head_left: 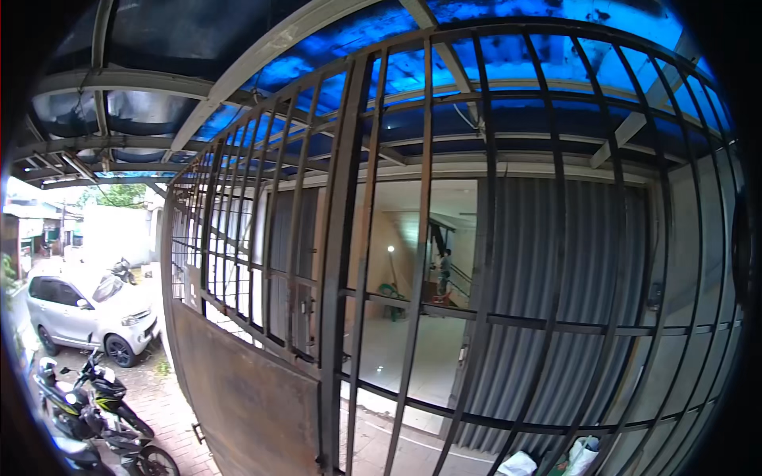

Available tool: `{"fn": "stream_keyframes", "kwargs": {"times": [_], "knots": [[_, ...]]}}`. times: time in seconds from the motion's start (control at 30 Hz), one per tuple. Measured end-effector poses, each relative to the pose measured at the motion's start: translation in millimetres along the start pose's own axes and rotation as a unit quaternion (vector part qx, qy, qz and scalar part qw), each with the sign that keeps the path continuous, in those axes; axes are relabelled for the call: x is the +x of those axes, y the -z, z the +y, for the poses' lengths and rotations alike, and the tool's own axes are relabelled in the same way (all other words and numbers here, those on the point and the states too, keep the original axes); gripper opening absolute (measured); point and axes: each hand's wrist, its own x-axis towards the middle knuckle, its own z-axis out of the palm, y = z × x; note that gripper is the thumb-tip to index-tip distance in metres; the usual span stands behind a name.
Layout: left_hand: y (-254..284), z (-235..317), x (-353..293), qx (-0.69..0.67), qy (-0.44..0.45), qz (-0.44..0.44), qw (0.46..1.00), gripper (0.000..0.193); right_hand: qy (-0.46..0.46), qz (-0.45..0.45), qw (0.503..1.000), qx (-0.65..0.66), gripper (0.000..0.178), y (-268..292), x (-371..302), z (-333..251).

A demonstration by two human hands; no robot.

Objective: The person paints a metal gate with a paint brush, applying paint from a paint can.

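Observation:
Neither my left hand nor my right hand shows in the head view. Close in front of me stands a tall dark metal gate (pixel 344 230) of upright and cross bars. Its left part has a rusty brown sheet panel (pixel 246 389) at the bottom, with a small bolt (pixel 198 433) on its left side. Behind the bars, grey corrugated folding shutters (pixel 536 317) stand partly drawn aside. Through the gap appears a room with a pale shiny floor (pixel 409 345).
Deep in the room are a person (pixel 444 270) and a green chair (pixel 389 292). White sacks (pixel 583 456) lie behind the bars at lower right. Outside on the left stand a silver car (pixel 87 305) and parked motorbikes (pixel 107 397). Blue roof sheets (pixel 381 51) hang overhead on metal beams.

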Motion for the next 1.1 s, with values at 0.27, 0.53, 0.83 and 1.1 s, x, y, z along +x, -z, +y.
{"fn": "stream_keyframes", "kwargs": {"times": [0.27,0.53,0.83,1.1], "knots": [[12.2,71.4,3.2,0.074,-0.001,0.052,0.996,0.094,0.023,0.019,0.999,-0.03,0.015,31.1,-18.4,17.1],[11.0,99.3,7.3,0.077,-0.03,0.072,0.994,0.091,0.085,-0.006,0.996,-0.041,0.022,-3.4,-32.9,-24.1],[15.4,67.5,7.2,0.067,-0.026,0.033,0.997,0.098,0.283,-0.008,0.959,-0.005,0.032,-22.7,-4.9,-34.1],[14.1,66.6,-0.7,0.114,-0.067,0.035,0.991,0.104,0.373,-0.365,0.786,-0.332,0.022,-68.5,5.7,-103.8]]}}
